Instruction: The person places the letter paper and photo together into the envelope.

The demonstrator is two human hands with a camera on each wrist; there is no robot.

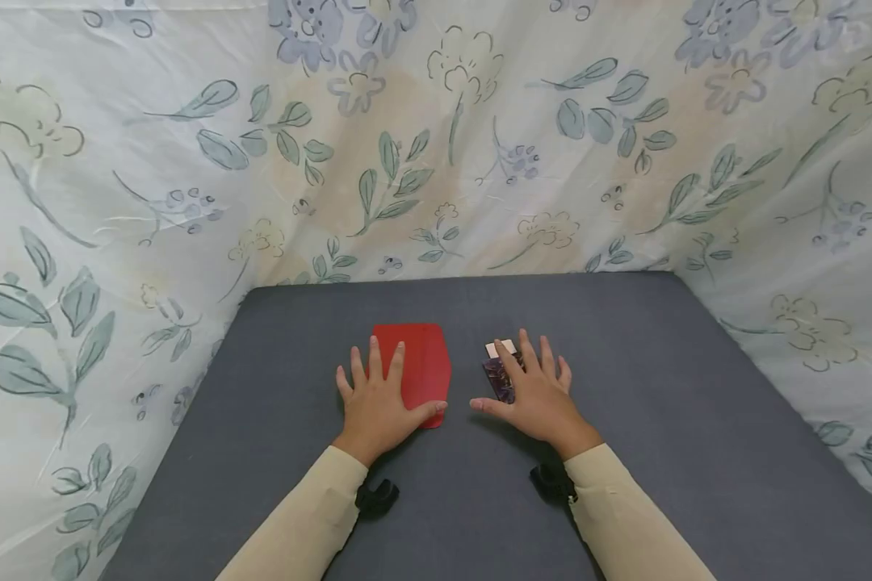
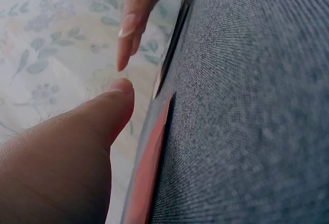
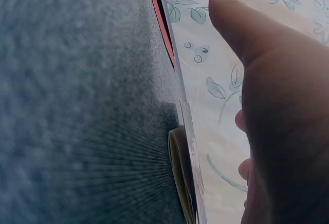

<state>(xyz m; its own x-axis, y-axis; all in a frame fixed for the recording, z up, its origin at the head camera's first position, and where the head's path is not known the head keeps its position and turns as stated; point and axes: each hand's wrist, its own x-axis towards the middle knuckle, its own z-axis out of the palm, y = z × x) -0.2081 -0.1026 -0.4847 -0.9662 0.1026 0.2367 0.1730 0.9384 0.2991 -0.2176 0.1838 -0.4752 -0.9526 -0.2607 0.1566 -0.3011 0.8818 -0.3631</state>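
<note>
A flat red envelope (image 1: 430,363) lies on the grey table. Over its left part is my left hand (image 1: 378,407), fingers spread and straight, holding nothing. The left wrist view shows a gap between the left thumb (image 2: 97,116) and the envelope's thin edge (image 2: 149,172). To the right lies a dark, patterned flat item (image 1: 496,378) with a pale piece (image 1: 504,349) at its far end. My right hand (image 1: 541,403) hovers above it with spread fingers and covers part of it. Seen edge-on in the right wrist view, a folded layer (image 3: 178,165) shows at this item's side.
The grey tabletop (image 1: 654,387) extends around both items, with its far edge near a floral cloth (image 1: 407,186). That cloth hangs behind the table and along both sides. Dark bands with hooked parts (image 1: 378,499) sit at both wrists, below the beige sleeves (image 1: 301,520).
</note>
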